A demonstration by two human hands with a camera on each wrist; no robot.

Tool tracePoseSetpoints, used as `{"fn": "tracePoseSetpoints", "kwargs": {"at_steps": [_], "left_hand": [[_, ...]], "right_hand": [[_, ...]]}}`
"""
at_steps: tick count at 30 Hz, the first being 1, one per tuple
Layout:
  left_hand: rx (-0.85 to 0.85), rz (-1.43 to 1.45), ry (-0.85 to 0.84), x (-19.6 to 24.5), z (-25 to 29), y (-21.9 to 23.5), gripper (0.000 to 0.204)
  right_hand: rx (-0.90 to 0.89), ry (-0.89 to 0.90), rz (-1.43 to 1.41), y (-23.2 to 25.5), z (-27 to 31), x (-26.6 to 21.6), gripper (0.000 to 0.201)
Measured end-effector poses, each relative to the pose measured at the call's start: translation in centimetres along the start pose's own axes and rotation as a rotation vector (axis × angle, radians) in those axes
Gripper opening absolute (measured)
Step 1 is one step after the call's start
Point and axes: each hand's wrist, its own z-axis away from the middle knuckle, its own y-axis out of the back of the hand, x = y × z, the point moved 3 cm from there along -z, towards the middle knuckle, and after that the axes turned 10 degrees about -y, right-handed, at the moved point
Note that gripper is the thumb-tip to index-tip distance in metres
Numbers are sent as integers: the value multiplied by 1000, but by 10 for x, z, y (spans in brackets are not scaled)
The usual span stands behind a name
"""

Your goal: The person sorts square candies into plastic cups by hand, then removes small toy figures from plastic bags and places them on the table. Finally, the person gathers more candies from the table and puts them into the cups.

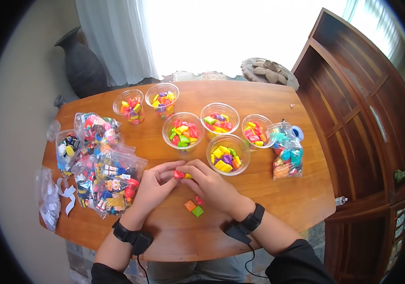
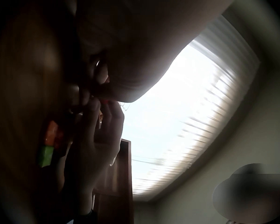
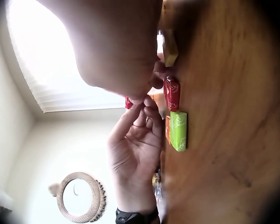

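Observation:
In front of the cups both hands meet fingertip to fingertip above the table. Between them my left hand and right hand pinch a red wrapped candy. A yellow candy shows under the right fingers, partly hidden; I cannot tell whether that hand holds it. Below the right palm, an orange candy, a green candy and another red candy lie close together on the wood. The left wrist view is dark, with the right hand reaching up to the left one.
Several clear plastic cups of candies, including the nearest cup, stand beyond the hands. Bags of small figures crowd the left side, beside white ribbon. Another filled bag lies at right. The table's front edge is near the body.

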Motion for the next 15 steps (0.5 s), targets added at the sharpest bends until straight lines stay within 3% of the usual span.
{"fn": "tracePoseSetpoints", "kwargs": {"at_steps": [8,10,12,13,15], "left_hand": [[23,34,-97,25,3,-10,45],[51,-2,-124,28,4,-13,42],[-80,-394,-163,33,8,-19,38],[-69,-389,-151,36,10,-22,38],[-278,-711,-364,46,12,-37,41]], "right_hand": [[120,171,62,11,4,-13,31],[225,342,51,22,7,-22,40],[290,329,73,35,11,-26,40],[358,315,98,42,14,-28,40],[566,320,136,55,12,-29,33]]}}
